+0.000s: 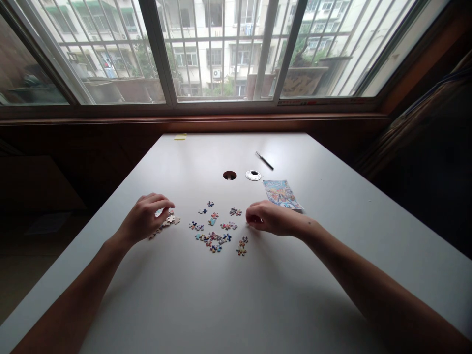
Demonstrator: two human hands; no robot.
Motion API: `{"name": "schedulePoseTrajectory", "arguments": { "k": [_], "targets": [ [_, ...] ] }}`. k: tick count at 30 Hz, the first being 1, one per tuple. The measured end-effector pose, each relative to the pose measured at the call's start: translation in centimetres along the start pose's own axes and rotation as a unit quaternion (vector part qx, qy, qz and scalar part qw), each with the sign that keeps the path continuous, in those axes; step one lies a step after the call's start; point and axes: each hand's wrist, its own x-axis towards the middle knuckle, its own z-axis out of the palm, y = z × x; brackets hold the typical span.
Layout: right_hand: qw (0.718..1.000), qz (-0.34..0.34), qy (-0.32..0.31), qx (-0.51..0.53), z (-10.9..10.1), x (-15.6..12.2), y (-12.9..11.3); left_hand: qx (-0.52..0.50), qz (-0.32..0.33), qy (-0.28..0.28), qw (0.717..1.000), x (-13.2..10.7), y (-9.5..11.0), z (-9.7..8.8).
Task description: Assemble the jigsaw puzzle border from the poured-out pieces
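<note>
On the left of the white table, my left hand (144, 219) hovers over a heap of jigsaw pieces (170, 220), several of them plain side up. Its fingers are loosely curved, with a gap between them and the thumb. My right hand (267, 217) is closed in a pinch near the tabletop, right of the loose pieces; what its fingertips hold, if anything, is too small to make out. Between my hands lie joined colourful jigsaw pieces (214, 239) and smaller clusters. One small cluster (242, 247) sits just below my right hand, and another (236, 212) to its left.
Beyond my right hand lies a colourful picture sheet (282, 193), partly behind the hand. Farther back are a pen (264, 161), a round cable hole (229, 175) and its metal cover (253, 175). Yellow tape (180, 137) marks the far edge below a barred window.
</note>
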Motion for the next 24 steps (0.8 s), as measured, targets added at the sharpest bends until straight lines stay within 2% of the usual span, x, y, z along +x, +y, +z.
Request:
{"name": "schedulePoseTrajectory", "arguments": {
  "k": [3, 6, 11, 16, 19, 24],
  "targets": [
    [0.996, 0.049, 0.048, -0.064, -0.3, -0.3, 1.2, -0.004, 0.011, -0.004, 1.0, 0.0, 0.4, 0.1],
    [0.978, 0.113, 0.076, -0.156, -0.3, -0.5, 2.0, -0.005, 0.025, -0.006, 1.0, 0.1, 0.8, 0.3],
    [0.95, 0.171, 0.123, -0.232, 0.1, -0.4, 1.9, -0.002, 0.032, 0.008, 0.999, 0.1, 1.1, 0.3],
    [0.963, 0.155, 0.074, -0.207, 0.3, -0.4, 1.5, -0.011, 0.032, 0.003, 0.999, 0.1, 1.3, 0.5],
    [0.974, 0.131, 0.1, -0.155, 0.3, -0.3, 0.8, -0.028, 0.043, -0.002, 0.999, 0.1, 2.2, 0.8],
    [0.994, -0.024, 0.102, -0.038, 2.3, 0.8, -2.6, -0.076, 0.113, -0.049, 0.989, 0.3, 6.2, 1.6]
  ]
}}
